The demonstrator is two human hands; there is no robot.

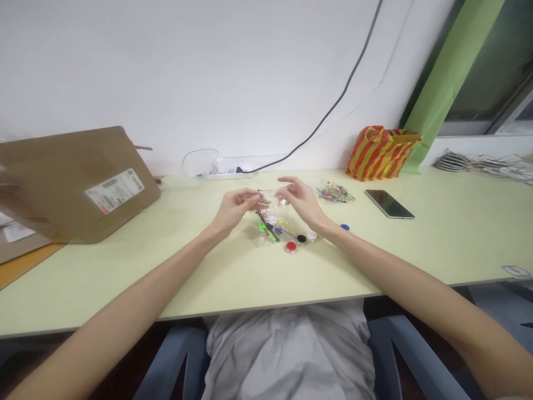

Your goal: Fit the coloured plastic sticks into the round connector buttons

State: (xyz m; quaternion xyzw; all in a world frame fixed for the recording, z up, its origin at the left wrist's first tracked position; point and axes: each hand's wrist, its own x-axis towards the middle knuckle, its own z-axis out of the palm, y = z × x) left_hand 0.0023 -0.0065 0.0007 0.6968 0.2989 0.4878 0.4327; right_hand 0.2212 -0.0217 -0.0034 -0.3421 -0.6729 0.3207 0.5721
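My left hand [238, 209] is closed in a pinch at the edge of a clear plastic bag [272, 214]. Opposite it, my right hand [303, 203] has its thumb and a curled finger at the bag's other side, while one finger points outward. Small colourful parts, among them green, black, yellow and pink pieces [266, 226], show in or under the crinkled plastic; which of them lie inside I cannot tell. Just in front are a red round disc [291, 246], a black disc [301, 239] and a white disc [311, 236]. A blue disc [345, 227] lies beyond my right forearm.
A second cluster of small coloured parts [335, 192] lies behind my right hand, near a phone [389, 204] and a red-and-yellow striped bag [381, 154]. At left stands a cardboard box [79, 186]. A power strip [229, 173] with a black cable [328, 111] sits by the wall.
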